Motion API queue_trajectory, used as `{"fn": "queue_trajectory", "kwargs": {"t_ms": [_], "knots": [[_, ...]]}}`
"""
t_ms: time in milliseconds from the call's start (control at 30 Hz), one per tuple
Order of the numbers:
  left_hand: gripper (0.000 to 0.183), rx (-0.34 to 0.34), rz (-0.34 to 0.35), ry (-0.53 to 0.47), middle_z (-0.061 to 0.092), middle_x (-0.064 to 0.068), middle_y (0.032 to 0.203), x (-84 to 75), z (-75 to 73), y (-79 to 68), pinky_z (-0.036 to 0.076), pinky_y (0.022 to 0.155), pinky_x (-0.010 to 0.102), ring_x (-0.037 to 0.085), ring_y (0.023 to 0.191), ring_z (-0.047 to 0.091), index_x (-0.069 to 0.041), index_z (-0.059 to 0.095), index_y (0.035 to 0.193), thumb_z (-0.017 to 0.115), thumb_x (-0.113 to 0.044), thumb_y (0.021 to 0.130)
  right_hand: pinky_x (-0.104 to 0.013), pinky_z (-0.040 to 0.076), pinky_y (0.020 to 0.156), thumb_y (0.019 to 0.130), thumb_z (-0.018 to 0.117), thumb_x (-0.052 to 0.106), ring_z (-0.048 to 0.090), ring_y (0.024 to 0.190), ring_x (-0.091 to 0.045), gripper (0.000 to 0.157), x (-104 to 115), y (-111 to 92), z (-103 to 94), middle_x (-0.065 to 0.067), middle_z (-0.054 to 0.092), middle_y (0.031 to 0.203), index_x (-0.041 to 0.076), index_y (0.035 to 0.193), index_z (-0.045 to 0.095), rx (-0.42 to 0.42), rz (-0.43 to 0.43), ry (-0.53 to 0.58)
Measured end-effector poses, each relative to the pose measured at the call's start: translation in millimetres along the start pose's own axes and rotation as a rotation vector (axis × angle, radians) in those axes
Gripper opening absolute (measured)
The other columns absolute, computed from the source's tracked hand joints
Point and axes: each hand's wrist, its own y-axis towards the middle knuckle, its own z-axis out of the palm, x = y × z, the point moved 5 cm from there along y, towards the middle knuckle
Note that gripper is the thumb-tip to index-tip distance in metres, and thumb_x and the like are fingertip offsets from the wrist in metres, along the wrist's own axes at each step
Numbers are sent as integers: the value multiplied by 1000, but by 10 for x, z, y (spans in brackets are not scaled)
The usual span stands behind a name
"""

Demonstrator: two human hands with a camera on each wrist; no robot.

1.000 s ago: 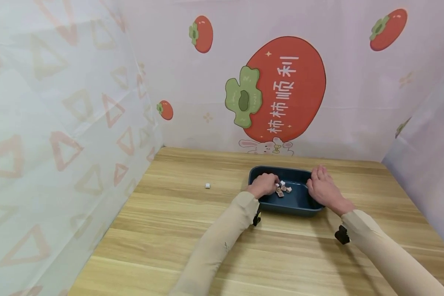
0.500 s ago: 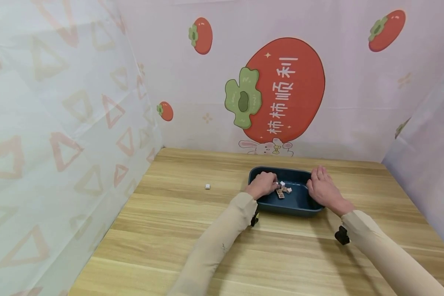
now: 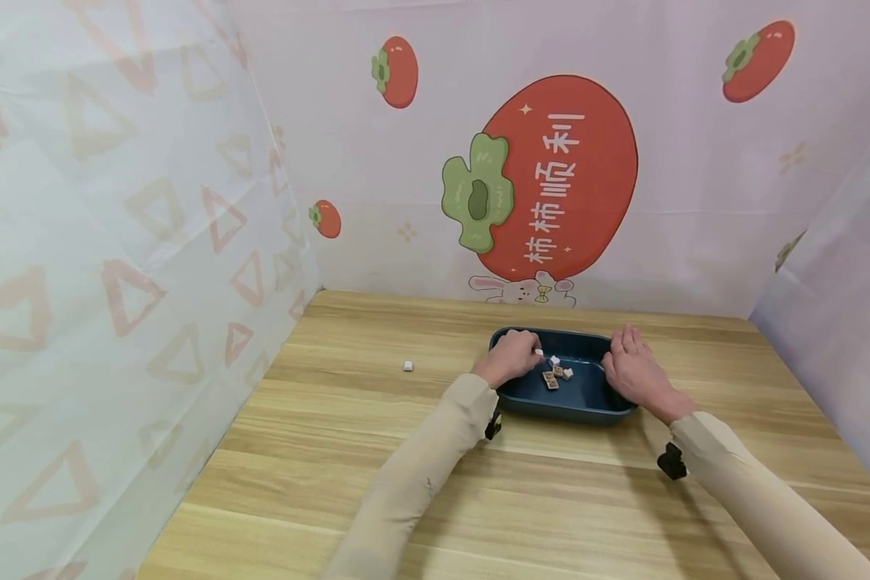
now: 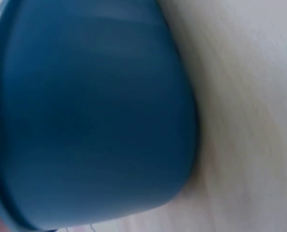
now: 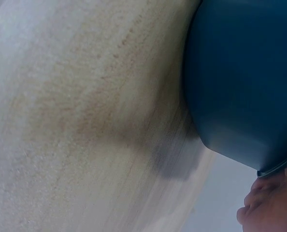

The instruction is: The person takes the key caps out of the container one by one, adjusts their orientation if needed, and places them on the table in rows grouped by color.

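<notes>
My left hand reaches over the left end of a dark blue rectangular tray and pinches a small white block between thumb and fingertips. Below and right of it, several more little blocks lie on the tray floor, among them a white block and a brown-faced piece. At the tray's right end my right hand grips the rim, thumb on the inner side. The right wrist view has its fingers at the rim's corner, while the left wrist view is mostly tray wall.
A lone white block lies on the wooden table, left of the tray. Behind the table hangs a patterned backdrop, with another sheet along the left side.
My left hand has drawn back slightly to the left and up from the pile, with a white block now showing at its fingertips. The right hand stays at the rim.
</notes>
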Motion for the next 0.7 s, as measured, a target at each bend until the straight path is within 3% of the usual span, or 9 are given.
{"fn": "queue_trajectory", "kwargs": {"t_ms": [267,700], "knots": [[17,8,12,-30,58,-6,79,18,-115,-41,44,54,17,8,64,54,-15,64,103,59,-27,91,-61,17,104,97,31,17,14,131,-54,53,6,-13,-16,-43,16,140,-22,132,24,-2,5,-3],[16,-14,69,-72,58,-5,83,90,-365,-180,45,58,17,8,70,54,-14,61,102,60,-26,90,-60,16,105,98,29,19,12,131,-54,54,6,-20,-6,-43,13,141,-22,133,23,14,8,10]]}}
